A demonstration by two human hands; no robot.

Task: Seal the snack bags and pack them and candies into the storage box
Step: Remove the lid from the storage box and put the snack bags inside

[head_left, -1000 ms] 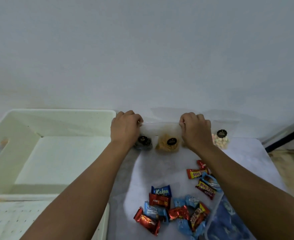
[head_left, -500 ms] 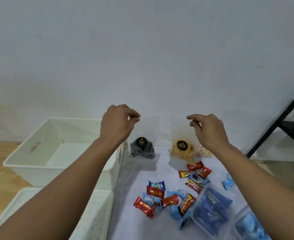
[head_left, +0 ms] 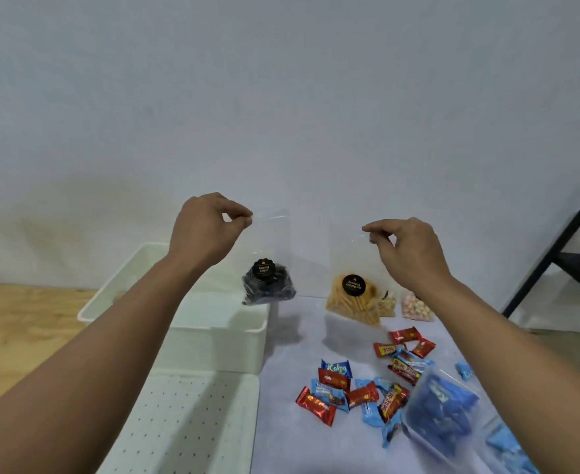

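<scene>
each raised hand (head_left: 209, 230) (head_left: 408, 251) pinches a snack bag (head_left: 269, 268) (head_left: 351, 285).

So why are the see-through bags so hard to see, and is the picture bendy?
Head view: the clear tops of the dark snack bag and yellow snack bag nearly vanish against the pale wall, with only faint glints at their edges; soft shadows fall on the table; the wide lens stretches both arms near the bottom corners.

A round black sticker (head_left: 263, 269) on the dark snack bag (head_left: 268, 289) reads "Kuping Gajah". The sticker (head_left: 353, 286) on the yellow snack bag (head_left: 351, 302), at its three o'clock, perhaps says "Kentang". A blue candy (head_left: 335, 367) reads "Kalpa".
</scene>
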